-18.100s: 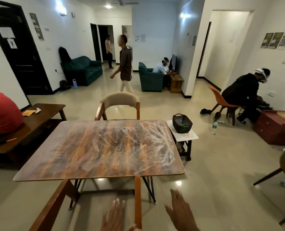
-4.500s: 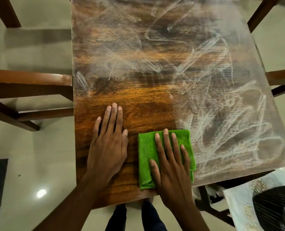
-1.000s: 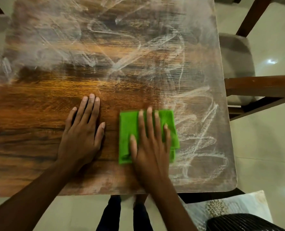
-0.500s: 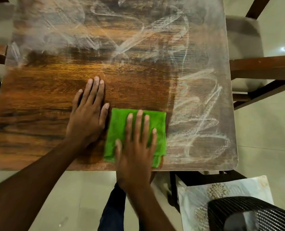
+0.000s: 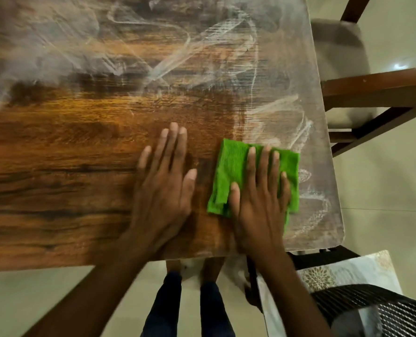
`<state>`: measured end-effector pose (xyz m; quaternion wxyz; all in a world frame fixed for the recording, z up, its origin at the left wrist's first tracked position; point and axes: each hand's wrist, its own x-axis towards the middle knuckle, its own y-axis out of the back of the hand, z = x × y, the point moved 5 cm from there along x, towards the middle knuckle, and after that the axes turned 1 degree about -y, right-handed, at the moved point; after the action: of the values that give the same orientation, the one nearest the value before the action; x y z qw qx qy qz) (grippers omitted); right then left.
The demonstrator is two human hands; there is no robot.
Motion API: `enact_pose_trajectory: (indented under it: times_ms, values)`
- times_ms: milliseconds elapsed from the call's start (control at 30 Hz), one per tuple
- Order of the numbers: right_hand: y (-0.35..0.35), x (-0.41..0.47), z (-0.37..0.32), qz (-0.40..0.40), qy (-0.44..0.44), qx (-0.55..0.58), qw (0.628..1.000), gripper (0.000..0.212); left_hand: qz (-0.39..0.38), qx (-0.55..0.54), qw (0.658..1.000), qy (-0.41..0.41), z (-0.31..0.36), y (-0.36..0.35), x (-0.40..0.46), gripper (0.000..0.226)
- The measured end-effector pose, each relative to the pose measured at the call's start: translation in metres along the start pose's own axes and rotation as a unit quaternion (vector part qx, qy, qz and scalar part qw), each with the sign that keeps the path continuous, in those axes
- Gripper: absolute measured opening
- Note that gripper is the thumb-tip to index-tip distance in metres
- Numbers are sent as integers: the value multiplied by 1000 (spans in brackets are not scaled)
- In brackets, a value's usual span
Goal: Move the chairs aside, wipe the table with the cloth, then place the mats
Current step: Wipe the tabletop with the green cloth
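Wiping near the table's right front corner.
I see my right hand [image 5: 260, 198] spread flat, pressing the green cloth [image 5: 233, 173] onto the table [image 5: 56, 166]; my left hand [image 5: 163, 186] lies flat, fingers wide, beside it.

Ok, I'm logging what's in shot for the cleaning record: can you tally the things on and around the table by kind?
Hands: 2, left hand flat on the wood, right hand pressing the cloth
Green cloth: 1
Table: 1
Chair: 1
Black mesh basket: 1
Patterned side surface: 1
Total: 7
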<state>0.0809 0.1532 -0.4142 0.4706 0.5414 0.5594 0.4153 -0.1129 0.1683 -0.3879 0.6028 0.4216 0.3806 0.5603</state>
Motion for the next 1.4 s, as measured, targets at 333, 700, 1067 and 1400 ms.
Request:
enact_pose_trajectory:
  times_ms: [333,700,1067,1400]
  values:
    - [4,55,-8,0,70,-31,997,68,16,-24,999,-13,16,-29,18,59]
    - [-45,-129,-146,-76,73,-10,994,81,-83,-305,946,71,-7,11,35,53]
    - [6,-6,3,-12,-20,1,1000,71,-4,-44,999,9,19,-26,24,60]
    - [9,65,1,11,51,-16,999,68,-3,56,998,-2,24,-35,23,64]
